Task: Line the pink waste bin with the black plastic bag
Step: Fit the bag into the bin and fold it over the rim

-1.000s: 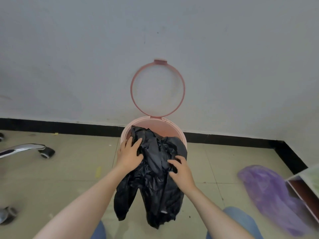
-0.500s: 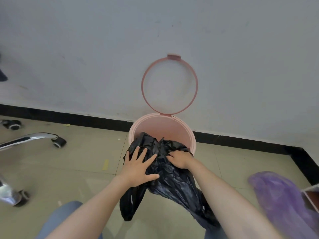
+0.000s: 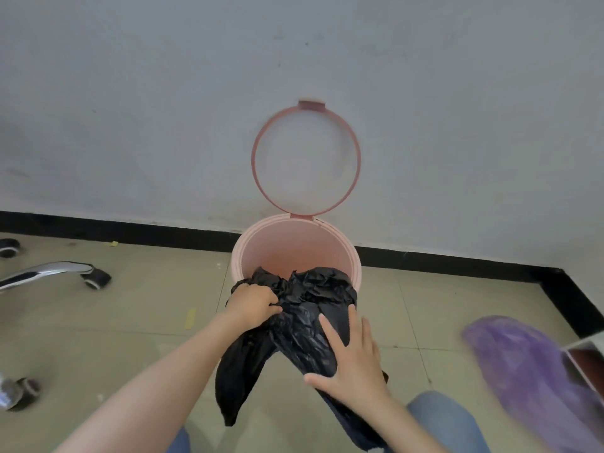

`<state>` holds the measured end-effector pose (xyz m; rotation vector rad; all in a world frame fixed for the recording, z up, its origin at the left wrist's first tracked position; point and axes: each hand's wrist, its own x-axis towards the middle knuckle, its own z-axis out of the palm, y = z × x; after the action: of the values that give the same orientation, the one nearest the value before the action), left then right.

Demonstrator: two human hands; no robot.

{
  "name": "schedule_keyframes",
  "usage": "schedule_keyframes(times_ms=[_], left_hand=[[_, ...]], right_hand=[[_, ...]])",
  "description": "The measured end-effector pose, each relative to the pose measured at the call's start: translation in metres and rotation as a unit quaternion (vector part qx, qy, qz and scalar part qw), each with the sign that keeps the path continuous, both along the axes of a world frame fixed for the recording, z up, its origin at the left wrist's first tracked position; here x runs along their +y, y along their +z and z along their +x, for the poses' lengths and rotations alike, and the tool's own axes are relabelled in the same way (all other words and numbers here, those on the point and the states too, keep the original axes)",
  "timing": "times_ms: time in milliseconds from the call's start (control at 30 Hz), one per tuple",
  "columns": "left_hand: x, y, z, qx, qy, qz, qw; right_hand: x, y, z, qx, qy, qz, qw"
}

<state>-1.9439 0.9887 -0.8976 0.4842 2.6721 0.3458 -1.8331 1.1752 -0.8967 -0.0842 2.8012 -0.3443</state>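
The pink waste bin (image 3: 295, 238) stands on the floor against the wall, its ring-shaped lid (image 3: 306, 161) flipped up. The crumpled black plastic bag (image 3: 307, 308) drapes over the bin's near rim and hangs down outside toward me. My left hand (image 3: 253, 305) is clenched on a bunch of the bag at the rim's left side. My right hand (image 3: 353, 358) lies flat with fingers spread on the bag's hanging part, lower and to the right. The bin's inside is mostly bare pink.
A purple plastic bag (image 3: 529, 374) lies on the floor at the right beside a box corner (image 3: 588, 361). Chrome chair legs with castors (image 3: 94, 277) reach in from the left. A black skirting (image 3: 130, 230) runs along the wall. My knees show at the bottom.
My left hand went from flat on the bag to clenched on it at the rim. My right hand left the rim and dropped onto the hanging part, fingers spread.
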Motion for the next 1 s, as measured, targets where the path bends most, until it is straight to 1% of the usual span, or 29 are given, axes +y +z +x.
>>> schedule_keyframes(times_ms=[67,100,133,167,233,267,333,400,467,500,533,567,600,633,667,700,733,767,833,867,933,1000], left_hand=[[-0.001,0.0,-0.008,0.012,0.052,0.061,0.997],[-0.001,0.001,-0.011,0.022,0.086,0.101,0.991],[-0.001,0.003,-0.013,0.035,0.12,0.138,0.983],[0.0,0.005,-0.015,0.056,0.151,0.164,0.973],[0.003,0.008,-0.02,0.115,0.197,0.163,0.96],[0.005,0.01,-0.021,0.126,0.21,0.146,0.959],[0.006,0.016,-0.016,0.103,0.217,0.131,0.962],[0.004,0.017,-0.003,0.109,0.208,0.131,0.963],[0.002,0.01,0.014,0.128,0.211,0.114,0.962],[0.001,0.004,0.023,0.126,0.225,0.104,0.961],[-0.001,-0.003,0.031,0.108,0.252,0.097,0.957],[-0.002,-0.008,0.039,0.077,0.289,0.097,0.949],[-0.004,-0.013,0.045,0.036,0.333,0.116,0.935],[-0.005,-0.016,0.05,-0.013,0.379,0.163,0.911],[-0.007,-0.018,0.053,-0.058,0.415,0.229,0.879],[-0.009,-0.019,0.055,-0.085,0.428,0.295,0.85],[-0.01,-0.018,0.056,-0.084,0.419,0.344,0.836],[-0.01,-0.016,0.057,-0.057,0.404,0.372,0.834],[-0.01,-0.004,0.051,0.038,0.383,0.403,0.83],[-0.01,0.004,0.047,0.074,0.373,0.415,0.826],[-0.006,0.02,0.035,0.119,0.349,0.414,0.832],[-0.002,0.03,0.021,0.159,0.317,0.377,0.856]], right_hand=[[-0.001,-0.003,0.001,0.018,-0.041,0.014,0.999],[0.0,-0.004,-0.002,0.024,-0.057,0.007,0.998],[0.001,-0.002,-0.006,0.028,-0.074,-0.029,0.996],[0.001,0.001,-0.012,0.032,-0.092,-0.085,0.992],[0.0,0.014,-0.028,0.067,-0.117,-0.195,0.972],[-0.001,0.022,-0.037,0.101,-0.128,-0.221,0.962],[-0.005,0.042,-0.059,0.163,-0.145,-0.249,0.944],[-0.012,0.057,-0.08,0.181,-0.158,-0.278,0.93],[-0.02,0.058,-0.099,0.188,-0.167,-0.292,0.923],[-0.023,0.053,-0.107,0.191,-0.158,-0.272,0.93],[-0.025,0.044,-0.113,0.188,-0.135,-0.225,0.946],[-0.023,0.03,-0.119,0.165,-0.095,-0.15,0.97],[-0.019,0.015,-0.122,0.121,-0.045,-0.061,0.99],[-0.014,0.002,-0.125,0.066,-0.006,0.015,0.998],[-0.009,-0.006,-0.126,0.015,0.011,0.058,0.998],[-0.005,-0.009,-0.126,-0.014,0.009,0.068,0.998],[-0.002,-0.009,-0.126,-0.016,0.0,0.06,0.998],[0.001,-0.007,-0.126,0.003,-0.008,0.042,0.999],[0.006,-0.002,-0.123,0.063,-0.018,-0.007,0.998],[0.008,0.002,-0.119,0.094,-0.023,-0.049,0.994],[0.012,0.009,-0.11,0.131,-0.036,-0.147,0.98],[0.015,0.015,-0.103,0.17,-0.037,-0.218,0.96]])
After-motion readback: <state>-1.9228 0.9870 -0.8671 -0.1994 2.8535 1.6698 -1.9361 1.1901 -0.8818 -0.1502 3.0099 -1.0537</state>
